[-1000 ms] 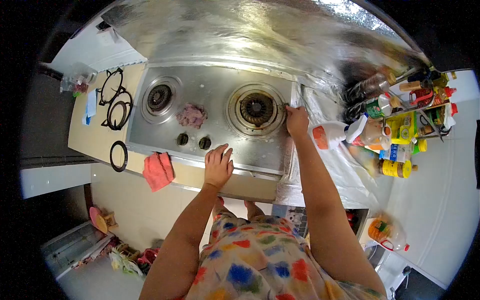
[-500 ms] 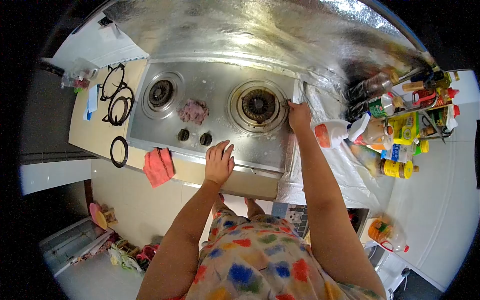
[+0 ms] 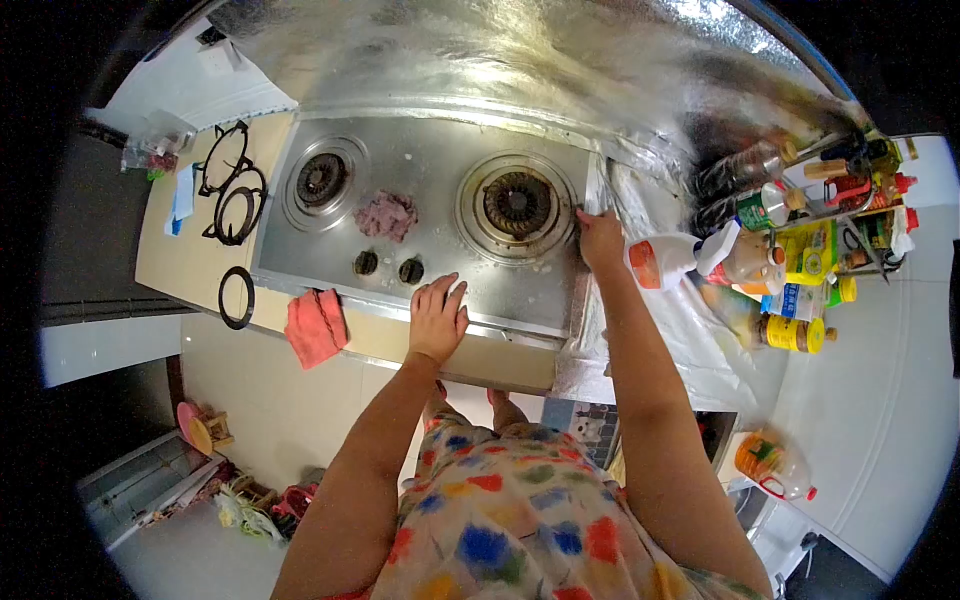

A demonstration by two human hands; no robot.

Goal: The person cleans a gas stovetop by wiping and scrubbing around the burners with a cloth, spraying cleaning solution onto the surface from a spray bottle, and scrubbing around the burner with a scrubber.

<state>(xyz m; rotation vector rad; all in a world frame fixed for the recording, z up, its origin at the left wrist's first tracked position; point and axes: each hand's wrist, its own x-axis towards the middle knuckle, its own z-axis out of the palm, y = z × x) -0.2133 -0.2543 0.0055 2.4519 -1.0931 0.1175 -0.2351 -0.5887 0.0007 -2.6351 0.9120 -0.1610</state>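
My left hand rests with its fingers apart on the front edge of the steel stove, right of the two knobs. At the stove's right edge, beside the right burner, is my right hand. Its fingers are closed at the edge; what they hold, if anything, is too small to make out. A crumpled purplish cloth lies between the right burner and the left burner.
Black pan supports and a black ring lie on the left counter. A red cloth hangs over the front edge. Right of my right hand are a spray bottle and a rack of bottles.
The view has shifted slightly. Both hands stay in nearly the same places, and the objects on the stove have not moved.
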